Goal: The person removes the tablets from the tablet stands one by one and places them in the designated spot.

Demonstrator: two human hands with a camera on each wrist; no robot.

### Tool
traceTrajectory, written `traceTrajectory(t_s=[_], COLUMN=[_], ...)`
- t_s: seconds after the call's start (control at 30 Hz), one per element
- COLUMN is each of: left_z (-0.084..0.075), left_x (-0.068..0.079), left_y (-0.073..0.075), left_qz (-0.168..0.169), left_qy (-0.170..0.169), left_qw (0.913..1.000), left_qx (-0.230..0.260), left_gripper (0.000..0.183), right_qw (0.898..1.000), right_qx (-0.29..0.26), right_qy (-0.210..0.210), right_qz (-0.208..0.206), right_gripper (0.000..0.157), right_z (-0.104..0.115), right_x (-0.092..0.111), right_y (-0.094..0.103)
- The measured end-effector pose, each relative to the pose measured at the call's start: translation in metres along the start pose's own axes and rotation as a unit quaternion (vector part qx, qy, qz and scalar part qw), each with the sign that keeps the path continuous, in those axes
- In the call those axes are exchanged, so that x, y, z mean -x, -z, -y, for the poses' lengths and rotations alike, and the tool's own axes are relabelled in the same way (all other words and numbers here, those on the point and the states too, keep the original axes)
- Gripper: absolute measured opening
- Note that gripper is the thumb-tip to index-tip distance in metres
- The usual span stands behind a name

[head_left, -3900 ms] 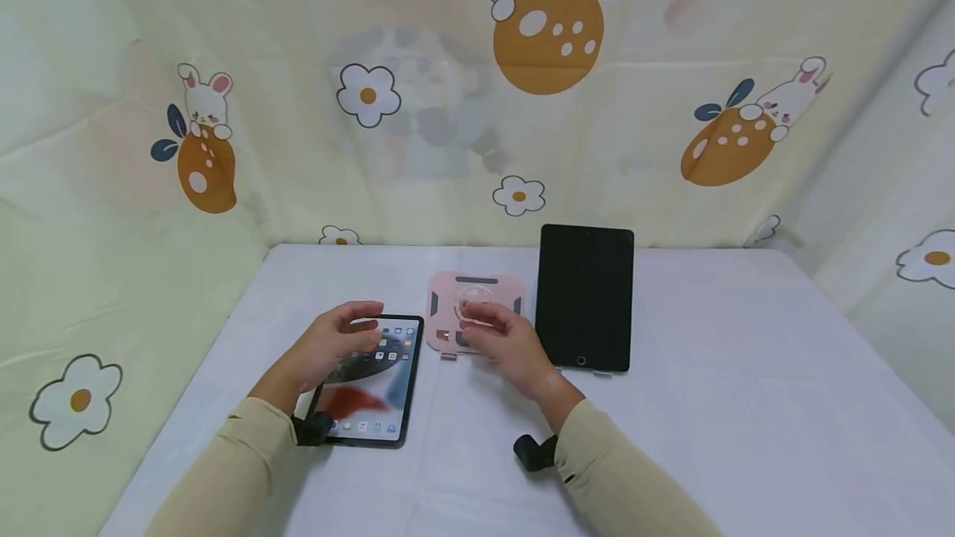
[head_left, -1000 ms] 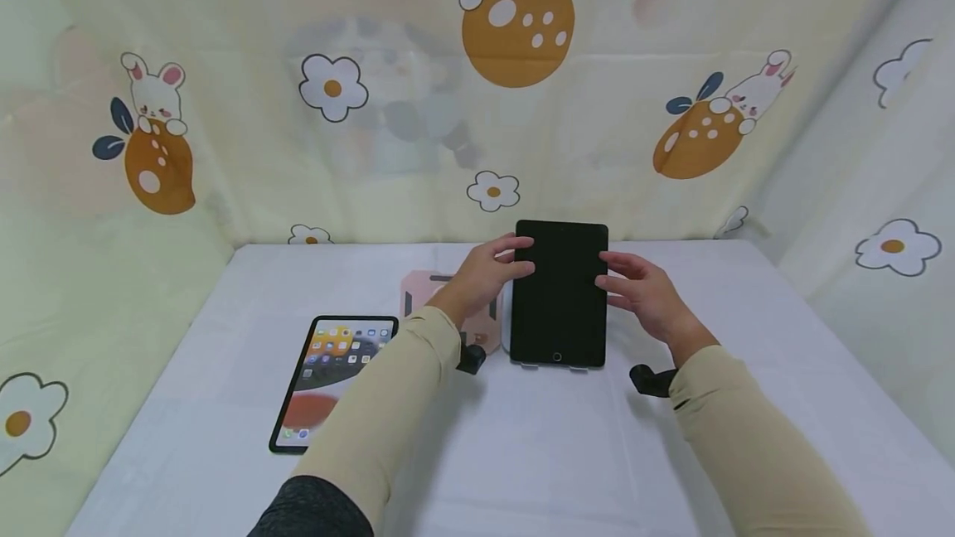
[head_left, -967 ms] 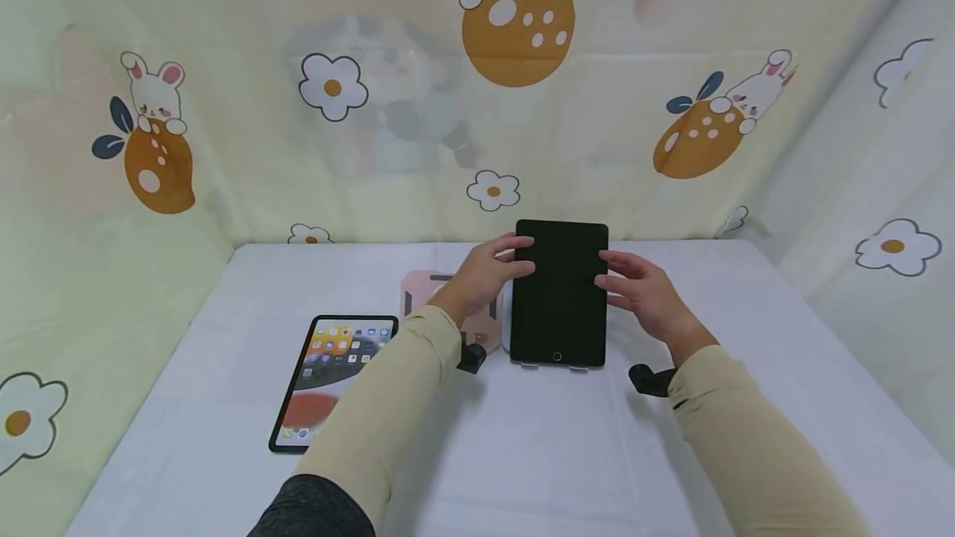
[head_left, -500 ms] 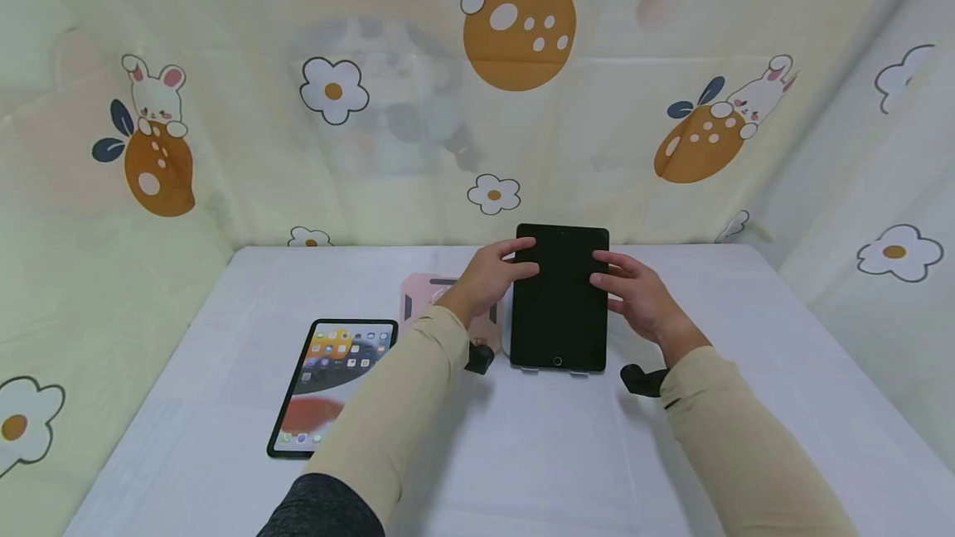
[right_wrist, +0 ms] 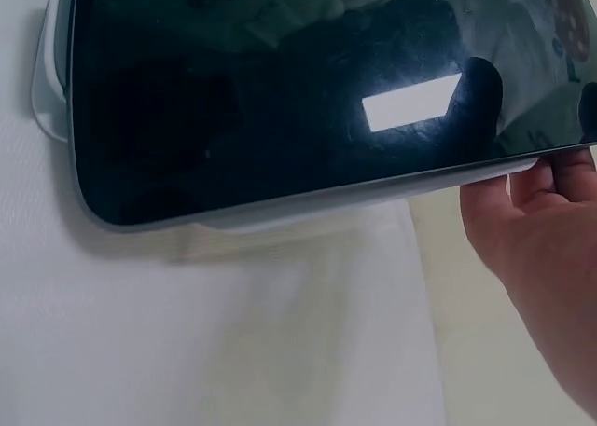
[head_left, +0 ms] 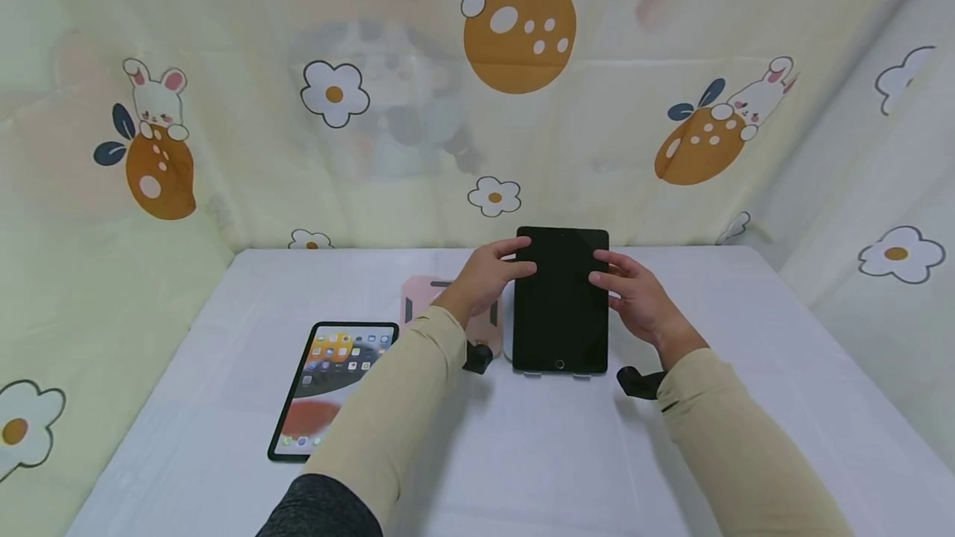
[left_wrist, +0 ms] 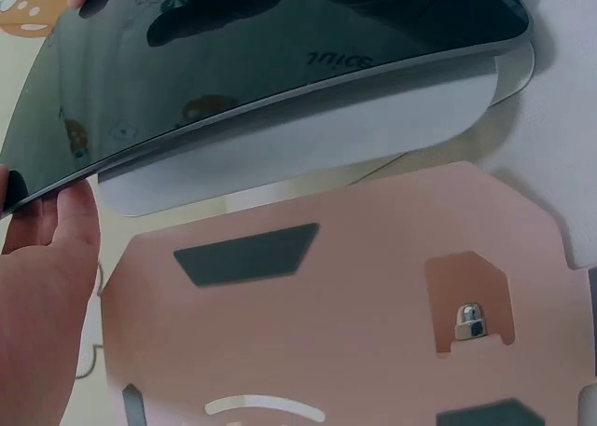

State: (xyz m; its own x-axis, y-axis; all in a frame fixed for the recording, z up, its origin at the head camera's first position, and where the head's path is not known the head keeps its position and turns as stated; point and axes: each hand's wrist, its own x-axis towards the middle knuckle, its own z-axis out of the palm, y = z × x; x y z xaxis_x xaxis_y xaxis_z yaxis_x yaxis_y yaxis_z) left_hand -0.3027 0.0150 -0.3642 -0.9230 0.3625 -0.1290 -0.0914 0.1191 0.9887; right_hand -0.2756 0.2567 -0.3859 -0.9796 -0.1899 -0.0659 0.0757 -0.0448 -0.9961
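Note:
A black tablet (head_left: 559, 313) with a dark screen leans upright on a pale grey stand (left_wrist: 326, 151), whose lower lips show under its bottom edge. At the tablet's left edge, my left hand (head_left: 481, 280) grips the upper part, thumb and a finger overlapping the front. Opposite it, my right hand (head_left: 643, 301) holds the upper right edge. In the right wrist view its fingers (right_wrist: 536, 184) pass behind the tablet. A flat pink plate with dark pads, a pink tablet stand (left_wrist: 364, 314), lies beside the tablet, partly covered by my left forearm in the head view.
A second tablet (head_left: 321, 388) with a lit home screen lies on the white table (head_left: 567, 454) at the left, partly behind my left sleeve. A patterned curtain (head_left: 403, 172) rises behind the table's back edge.
Earlier both hands were over the lit tablet and the pink stand; they have since moved right to the black tablet. Over the last second my right hand has moved slightly left onto its edge.

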Motion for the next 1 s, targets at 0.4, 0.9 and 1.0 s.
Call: traceTrajectory(t_s=[0.4, 0.9, 1.0], left_z=[-0.002, -0.002, -0.002], left_x=[0.004, 0.008, 0.009], left_y=[-0.005, -0.010, -0.010], left_qz=[-0.029, -0.039, -0.042], left_qy=[-0.015, -0.023, -0.035], left_qw=[0.9995, 0.9985, 0.9974], left_qx=[0.002, -0.031, -0.047], left_gripper=[0.044, 0.047, 0.049], right_qw=[0.999, 0.999, 0.999], right_qx=[0.047, 0.046, 0.041], right_qy=[-0.001, -0.005, 0.003], right_qz=[-0.008, -0.003, -0.002], right_gripper=[0.055, 0.053, 0.050], right_z=[0.010, 0.021, 0.021], right_x=[0.007, 0.015, 0.016], right_y=[0.004, 0.003, 0.003])
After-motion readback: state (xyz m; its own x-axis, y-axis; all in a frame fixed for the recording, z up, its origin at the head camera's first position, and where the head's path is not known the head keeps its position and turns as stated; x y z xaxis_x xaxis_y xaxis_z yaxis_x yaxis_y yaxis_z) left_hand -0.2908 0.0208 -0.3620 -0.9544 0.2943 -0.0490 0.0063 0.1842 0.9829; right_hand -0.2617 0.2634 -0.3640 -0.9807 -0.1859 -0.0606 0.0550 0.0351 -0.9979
